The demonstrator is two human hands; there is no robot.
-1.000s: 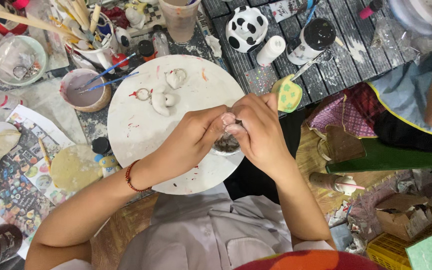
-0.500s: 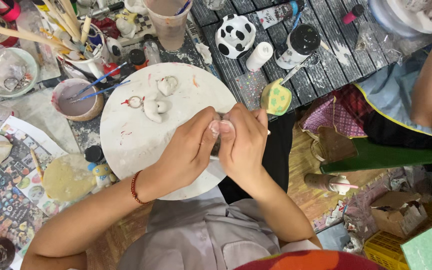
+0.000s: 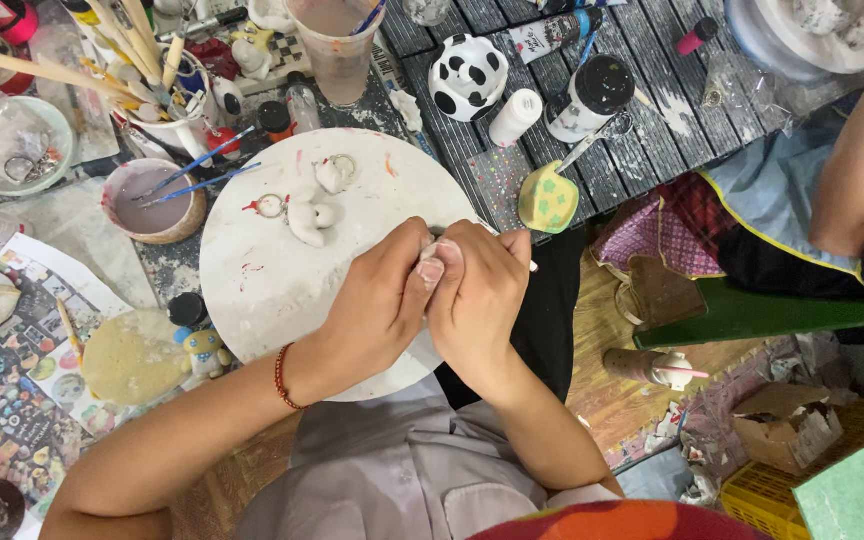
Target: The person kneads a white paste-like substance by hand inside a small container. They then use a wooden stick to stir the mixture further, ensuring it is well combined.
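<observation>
I see both hands pressed together over the round white board point(image 3: 252, 290), at about its 3 o'clock edge. My left hand point(image 3: 377, 305) and right hand point(image 3: 477, 300) each have a closed grip around a small pale clay piece point(image 3: 432, 255); only a sliver of it shows between the fingertips, so I cannot tell its shape. At the board's 12 o'clock lie two small white clay figures point(image 3: 314, 215) with metal rings, which I judge already shaped. The piece in hand looks unfinished to me. Brushes rest in the purple-stained water bowl point(image 3: 147, 200) at 10 o'clock on the tabletop.
</observation>
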